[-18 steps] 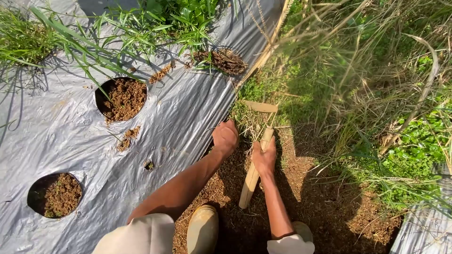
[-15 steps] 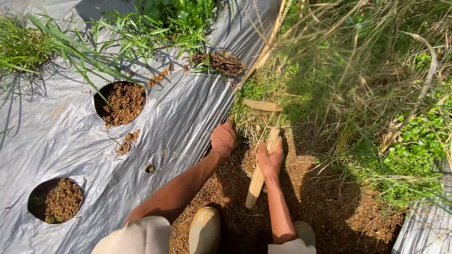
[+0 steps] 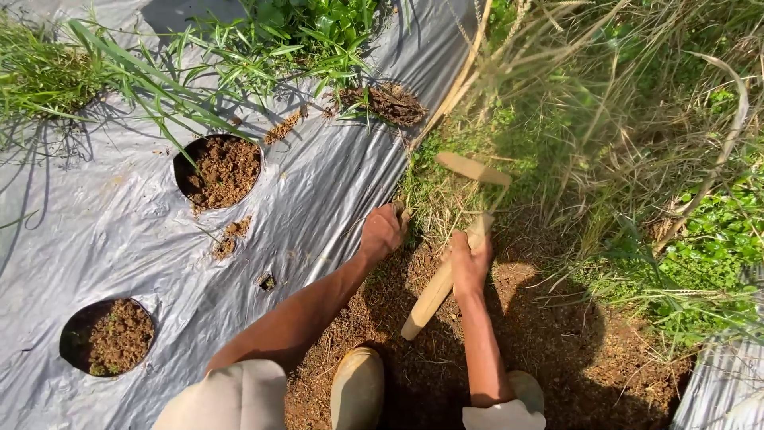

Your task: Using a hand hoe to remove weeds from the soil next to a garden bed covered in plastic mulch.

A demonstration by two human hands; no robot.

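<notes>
No packages, labels, signs or screens show anywhere in this outdoor garden view.

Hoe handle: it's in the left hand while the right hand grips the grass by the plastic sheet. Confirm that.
Wrong hands. The head view shows the right hand on the hoe handle, and the left hand gripping the grass by the plastic sheet.

Grey plastic mulch sheet (image 3: 119, 223), two soil-filled planting holes (image 3: 223, 169) (round), pale boots (image 3: 356, 390)
</notes>
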